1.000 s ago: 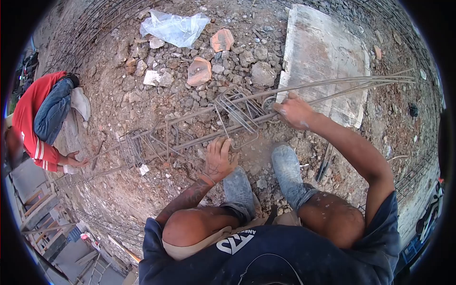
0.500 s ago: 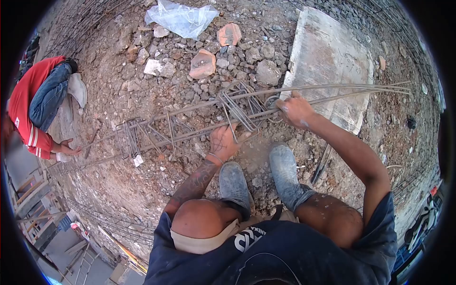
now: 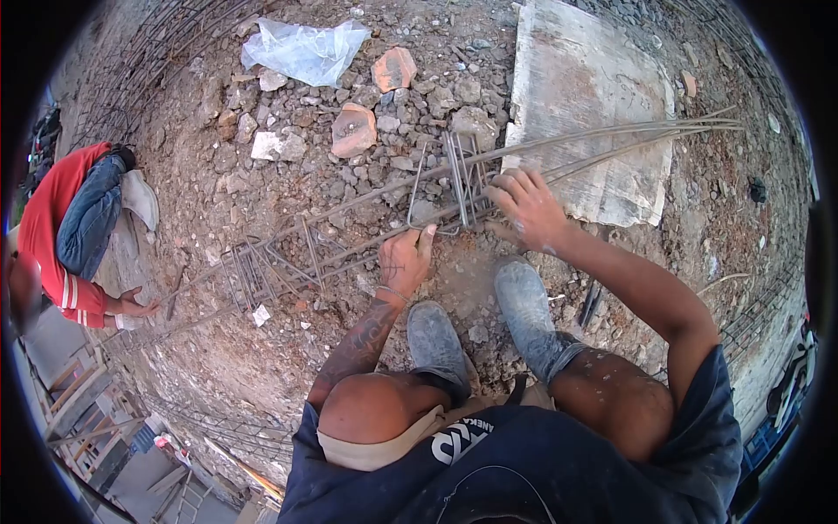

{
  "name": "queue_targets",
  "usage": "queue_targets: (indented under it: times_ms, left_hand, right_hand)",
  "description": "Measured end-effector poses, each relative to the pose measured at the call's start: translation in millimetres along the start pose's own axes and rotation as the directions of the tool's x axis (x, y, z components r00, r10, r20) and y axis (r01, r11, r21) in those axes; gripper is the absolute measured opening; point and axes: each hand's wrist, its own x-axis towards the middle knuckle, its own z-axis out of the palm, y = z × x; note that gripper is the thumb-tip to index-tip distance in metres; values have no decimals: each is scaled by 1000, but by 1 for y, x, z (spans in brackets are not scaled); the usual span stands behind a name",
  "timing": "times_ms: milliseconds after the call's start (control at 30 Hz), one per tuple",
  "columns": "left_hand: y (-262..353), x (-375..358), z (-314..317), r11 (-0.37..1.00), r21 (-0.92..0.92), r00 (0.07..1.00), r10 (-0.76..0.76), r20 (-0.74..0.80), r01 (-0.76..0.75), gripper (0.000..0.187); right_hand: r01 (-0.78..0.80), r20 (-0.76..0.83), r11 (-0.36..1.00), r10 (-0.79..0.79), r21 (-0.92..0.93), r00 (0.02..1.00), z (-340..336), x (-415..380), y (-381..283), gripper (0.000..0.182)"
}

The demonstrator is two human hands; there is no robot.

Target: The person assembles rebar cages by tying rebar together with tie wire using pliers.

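Observation:
Long steel bars (image 3: 358,196) run from the left side to the upper right, with square wire stirrups around them. My left hand (image 3: 406,260) is closed on the near bar, its thumb by the lower corner of a single tilted stirrup (image 3: 416,188). Just right of it, a bunch of stirrups (image 3: 461,177) stands upright across the bars. My right hand (image 3: 526,208) is at the bars beside this bunch, fingers bent over; what its fingertips hold is hidden. Another group of stirrups (image 3: 250,269) sits farther left.
A co-worker in a red sleeve (image 3: 65,236) crouches at the far left, hands near the bars' end. A pale board (image 3: 594,113) lies under the bars at upper right. Clear plastic (image 3: 305,52), brick pieces (image 3: 353,131) and rubble lie beyond. My boots (image 3: 436,341) stand close to the bars.
The bunch of stirrups has gone from slanted to upright, with one stirrup now apart on its left. My right hand has shifted slightly and its fingers are more raised. The view has shifted slightly.

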Motion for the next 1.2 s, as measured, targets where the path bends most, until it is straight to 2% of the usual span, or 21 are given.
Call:
queue_targets:
  times_ms: [67, 167, 233, 333, 433, 533, 567, 600, 633, 700, 767, 833, 867, 933, 967, 1000, 1067, 1100, 1133, 1167, 1200]
  left_hand:
    - [8, 2, -5, 996, 14, 996, -90, 23, 89, 36]
    - [17, -3, -17, 997, 29, 997, -67, 26, 66, 41]
    - [20, -5, -24, 985, -42, 980, -163, 113, 168, 40]
    - [23, -7, -28, 990, -23, 980, -131, 148, 136, 36]
    - [2, -14, -9, 992, -118, 994, 49, 94, -38, 29]
    - [-13, -19, -2, 976, 14, 959, 210, 193, -216, 37]
    - [4, -22, -11, 994, 86, 938, 39, 345, -73, 46]
    - [7, -22, -13, 992, 87, 929, 58, 364, -96, 46]
    - [5, -25, -16, 986, 105, 917, 75, 391, -126, 51]
    - [-2, -29, -18, 990, 94, 905, 58, 421, -107, 57]
    - [-17, -31, -11, 974, 33, 902, 193, 386, -223, 57]
    - [-20, -38, -7, 905, 10, 848, 395, 353, -425, 51]
    - [-20, -38, -5, 900, -9, 835, 408, 370, -435, 51]
    - [-14, -39, -5, 825, -156, 731, 556, 395, -543, 54]
    - [-17, -36, -3, 754, -142, 681, 644, 348, -641, 51]
    - [-13, -40, -6, 759, -159, 692, 644, 326, -631, 51]
    - [11, -34, -18, 869, 83, 872, 490, -12, -487, 54]
    - [16, -27, -24, 891, 209, 903, 423, -68, -402, 60]
    - [9, -21, -23, 897, 185, 901, 423, -95, -401, 60]
    - [-2, -14, -20, 975, 42, 974, 213, 75, -217, 61]
    - [-12, -10, -15, 998, -60, 962, 19, 274, -3, 63]
  right_hand:
    - [57, -60, 998, -56, 11, 997, 10, -2, -6, 51]
    - [0, 14, 998, 1, -55, 1000, 22, 7, -15, 61]
    - [25, 69, 998, -21, -51, 997, 19, 8, -15, 61]
    - [23, 131, 998, -15, -55, 991, -1, 11, -12, 61]
    - [-114, 142, 987, 129, -109, 981, -2, 9, -12, 63]
    - [-251, 103, 959, 265, -129, 959, 5, -19, -6, 66]
    - [-328, -40, 945, 327, -7, 944, 9, -35, -2, 65]
    - [-378, -178, 919, 393, 113, 902, 10, -50, 1, 64]
    - [-575, -114, 813, 583, 91, 805, 10, -68, 3, 61]
    - [-785, -158, 608, 792, 120, 589, 18, -119, 10, 62]
    - [-936, -215, 351, 912, -31, 349, 44, -175, 9, 67]
    - [-999, 121, 45, 992, 22, 48, 51, -208, 0, 71]
    - [-1000, 122, 19, 992, 12, 20, 57, -217, -4, 71]
    - [-994, 332, 78, 942, -79, 48, 64, -225, -14, 72]
    - [-992, 323, 81, 945, -100, 44, 64, -221, -15, 72]
    - [-985, 385, 64, 923, -159, -3, 63, -214, -13, 69]
    - [-977, 419, 16, 905, -213, -77, 65, -210, -6, 62]
    - [-978, 408, -14, 908, -207, -99, 71, -212, -1, 57]
    - [-963, 405, 90, 914, -254, -21, 70, -210, -6, 50]
    - [-934, 410, 196, 910, -300, 60, 67, -206, -13, 45]
    - [-930, 389, 200, 919, -309, 69, 62, -201, -11, 45]
